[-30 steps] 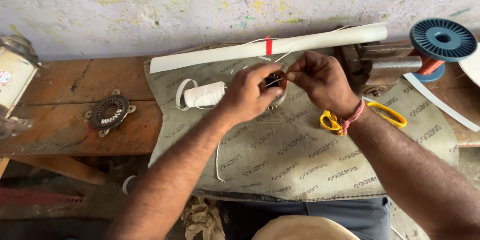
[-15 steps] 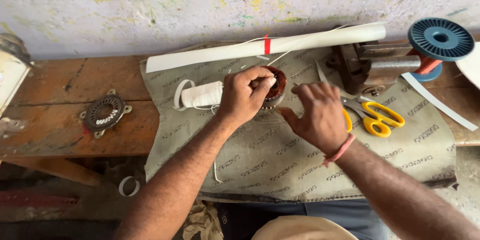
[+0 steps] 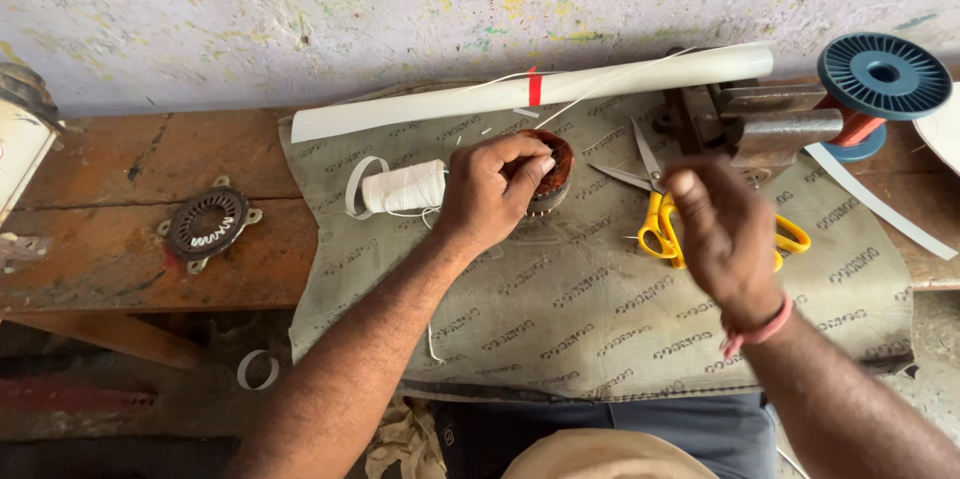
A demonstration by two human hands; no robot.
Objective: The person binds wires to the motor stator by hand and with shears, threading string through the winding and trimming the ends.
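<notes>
Left hand [image 3: 495, 194] clamped over the copper-wound motor coil [image 3: 548, 171] on the grey mat [image 3: 600, 319], just right of the white thread spool [image 3: 403, 186]; right hand [image 3: 725, 229], fingers pinched together, raised well right of the coil, above the yellow scissors [image 3: 665, 224].

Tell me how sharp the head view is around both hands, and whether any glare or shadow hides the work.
Head view: even, soft daylight with no glare; the left hand on the copper-wound stator is sharp; the right hand is motion-blurred above the yellow scissors; only faint shadows fall on the printed mat.
</notes>
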